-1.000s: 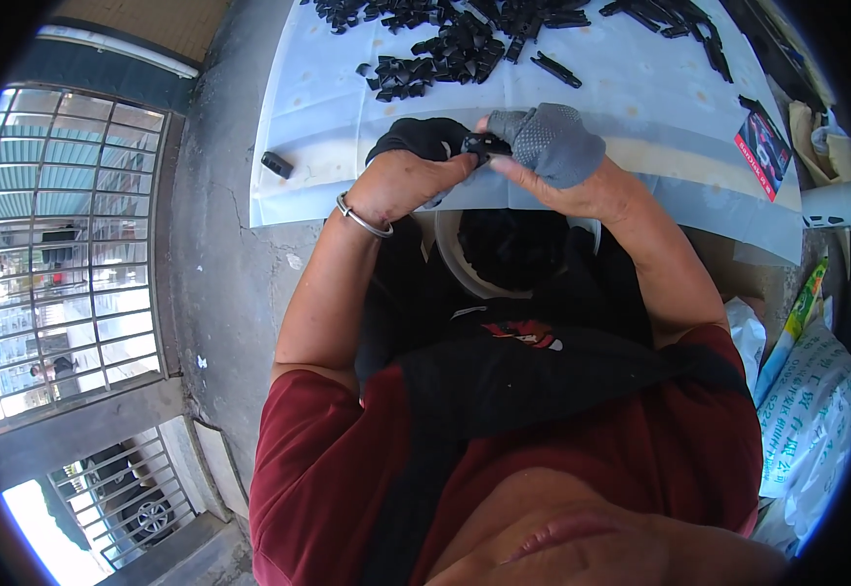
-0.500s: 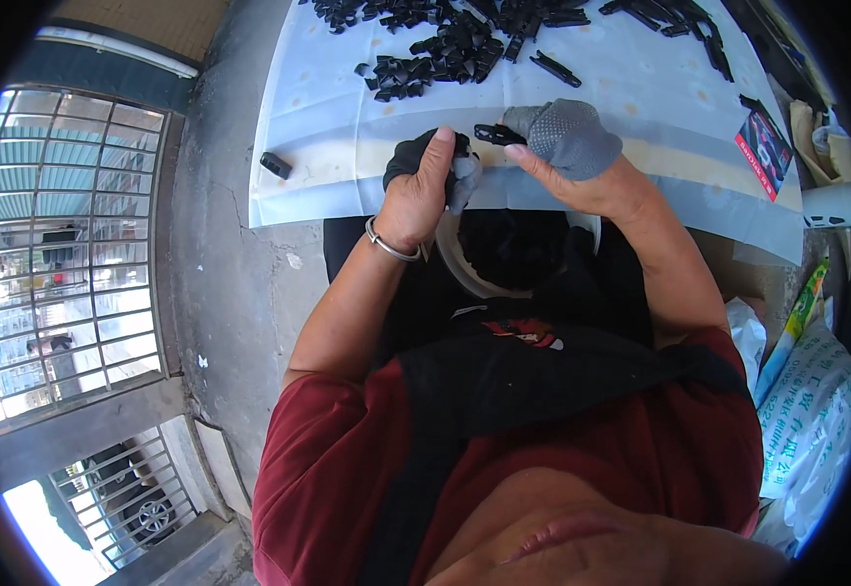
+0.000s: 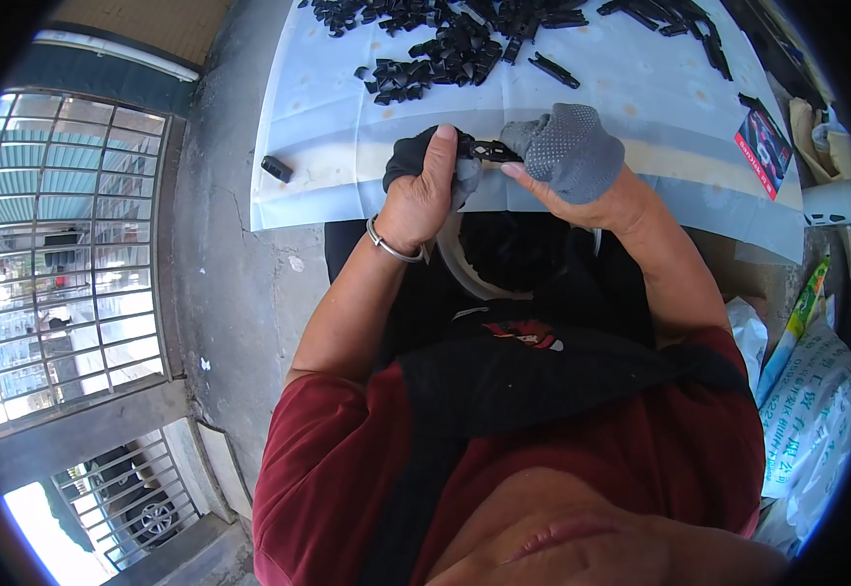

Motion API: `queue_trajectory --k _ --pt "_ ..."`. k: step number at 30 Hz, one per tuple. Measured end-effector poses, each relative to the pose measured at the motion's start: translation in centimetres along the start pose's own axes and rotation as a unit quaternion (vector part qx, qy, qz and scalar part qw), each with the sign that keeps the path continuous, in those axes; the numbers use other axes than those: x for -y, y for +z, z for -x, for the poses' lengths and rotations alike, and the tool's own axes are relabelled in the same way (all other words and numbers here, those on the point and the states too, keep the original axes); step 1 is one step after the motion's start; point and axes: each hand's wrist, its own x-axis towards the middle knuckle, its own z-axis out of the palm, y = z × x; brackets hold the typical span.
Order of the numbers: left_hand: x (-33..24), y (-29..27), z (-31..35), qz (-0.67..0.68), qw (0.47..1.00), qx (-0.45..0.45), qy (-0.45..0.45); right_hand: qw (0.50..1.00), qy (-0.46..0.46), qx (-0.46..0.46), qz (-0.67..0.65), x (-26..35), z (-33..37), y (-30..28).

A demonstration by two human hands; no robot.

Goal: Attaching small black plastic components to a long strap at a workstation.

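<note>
A slim black plastic piece (image 3: 494,150) with openings along it spans the gap between my hands, just above the table's near edge. My left hand (image 3: 432,168), in a dark glove with the thumb bare, is closed around its left end. What else lies inside that fist is hidden. My right hand (image 3: 570,154), in a grey dotted glove with a bare thumb, pinches the right end. Below them, a round pale tub (image 3: 455,262) of dark contents sits at my lap.
Heaps of small black plastic parts (image 3: 435,63) cover the far table (image 3: 347,127). One long piece (image 3: 553,70) lies apart, and a short black part (image 3: 276,168) rests near the left edge. At right are a red-and-black printed card (image 3: 764,151) and plastic sacks (image 3: 811,400).
The black plastic piece in my right hand has moved left and slightly down, and its left end now meets my left hand. My left hand has barely moved.
</note>
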Motion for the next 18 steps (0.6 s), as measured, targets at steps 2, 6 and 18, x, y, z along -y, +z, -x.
queue_trajectory --k 2,6,18 --pt "0.1 -0.1 -0.2 0.018 0.999 0.015 -0.033 0.999 -0.006 0.017 -0.026 -0.6 0.3 0.2" --pt "0.2 -0.1 -0.1 -0.018 1.0 0.018 0.005 0.999 -0.032 0.01 0.002 -0.4 0.1 0.0" --pt "1.1 -0.9 0.2 -0.237 0.964 0.09 0.081 0.996 -0.015 0.085 0.026 0.7 0.6 2.8"
